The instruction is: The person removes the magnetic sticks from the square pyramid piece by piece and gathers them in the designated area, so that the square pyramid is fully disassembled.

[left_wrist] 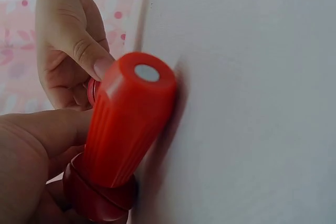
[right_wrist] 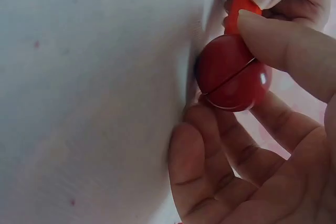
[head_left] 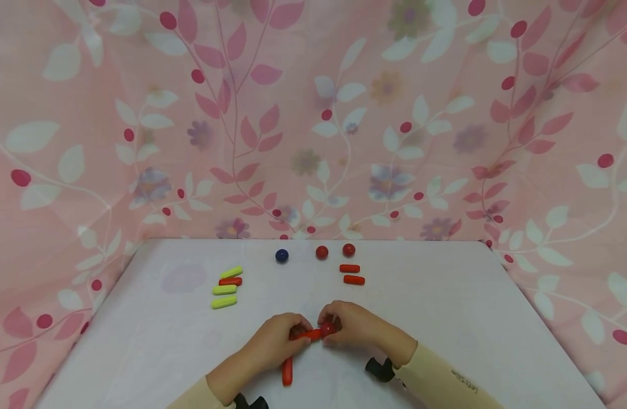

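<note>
In the head view my left hand [head_left: 275,342] grips a red rod [head_left: 312,335] between thumb and fingers. My right hand [head_left: 358,328] pinches a glossy red ball [head_left: 327,329] at that rod's right end; the ball [right_wrist: 233,74], with a seam round it, meets the rod [right_wrist: 242,11] in the right wrist view. A second red rod [head_left: 287,372] points toward me from under the left hand. Its free end shows a silvery disc in the left wrist view, where the rod [left_wrist: 128,124] meets another red ball [left_wrist: 97,195] beside the left fingers [left_wrist: 31,156]. The left palm hides that ball from above.
Farther back on the white table [head_left: 436,318] are a dark blue ball [head_left: 281,255] and two red balls, one of them the right ball [head_left: 348,250]. Two red rods [head_left: 354,280] lie below these. At left lie yellow rods [head_left: 224,302] and one red rod [head_left: 230,281]. A floral curtain [head_left: 313,142] hangs behind.
</note>
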Demonstrator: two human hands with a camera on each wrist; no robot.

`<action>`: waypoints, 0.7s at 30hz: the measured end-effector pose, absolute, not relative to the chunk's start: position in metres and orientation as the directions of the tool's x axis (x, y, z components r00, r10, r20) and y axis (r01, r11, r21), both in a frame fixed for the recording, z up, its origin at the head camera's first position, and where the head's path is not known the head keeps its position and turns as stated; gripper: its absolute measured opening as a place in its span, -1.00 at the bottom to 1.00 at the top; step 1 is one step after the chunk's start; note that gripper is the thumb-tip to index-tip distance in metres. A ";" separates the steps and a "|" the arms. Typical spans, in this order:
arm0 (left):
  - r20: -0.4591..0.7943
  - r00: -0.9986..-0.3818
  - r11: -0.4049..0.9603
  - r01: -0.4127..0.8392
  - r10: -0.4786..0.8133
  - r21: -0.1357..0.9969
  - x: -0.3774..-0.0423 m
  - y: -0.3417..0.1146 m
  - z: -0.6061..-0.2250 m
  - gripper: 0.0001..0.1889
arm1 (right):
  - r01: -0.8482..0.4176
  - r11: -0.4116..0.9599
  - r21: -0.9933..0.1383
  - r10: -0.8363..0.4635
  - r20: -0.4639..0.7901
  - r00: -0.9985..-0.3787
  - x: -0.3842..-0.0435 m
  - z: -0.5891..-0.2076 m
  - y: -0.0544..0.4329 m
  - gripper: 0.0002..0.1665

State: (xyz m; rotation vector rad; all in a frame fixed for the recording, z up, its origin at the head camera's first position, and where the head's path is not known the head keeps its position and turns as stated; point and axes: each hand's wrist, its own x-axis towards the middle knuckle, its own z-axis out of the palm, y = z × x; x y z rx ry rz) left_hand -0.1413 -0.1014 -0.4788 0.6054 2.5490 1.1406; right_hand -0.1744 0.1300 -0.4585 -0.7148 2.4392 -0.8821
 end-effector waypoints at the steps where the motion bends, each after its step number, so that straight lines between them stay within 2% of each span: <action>1: -0.087 -0.871 0.600 0.257 0.483 0.758 -0.142 -0.102 -0.479 -0.84 | -0.316 0.663 -0.678 -0.600 -0.229 -0.767 -0.175 -0.459 0.130 -0.70; 14: -0.133 -0.861 0.567 0.200 0.491 0.799 -0.141 -0.098 -0.476 -0.85 | -0.306 0.641 -0.704 -0.613 -0.229 -0.756 -0.183 -0.461 0.137 -0.76; 18: -0.146 -0.861 0.575 0.190 0.487 0.796 -0.141 -0.100 -0.475 -0.87 | -0.244 0.654 -0.716 -0.546 -0.224 -0.807 -0.190 -0.456 0.158 -0.80; 21: -0.148 -0.864 0.570 0.181 0.482 0.801 -0.141 -0.102 -0.476 -0.87 | -0.171 0.636 -0.753 -0.441 -0.173 -0.881 -0.202 -0.449 0.178 -0.84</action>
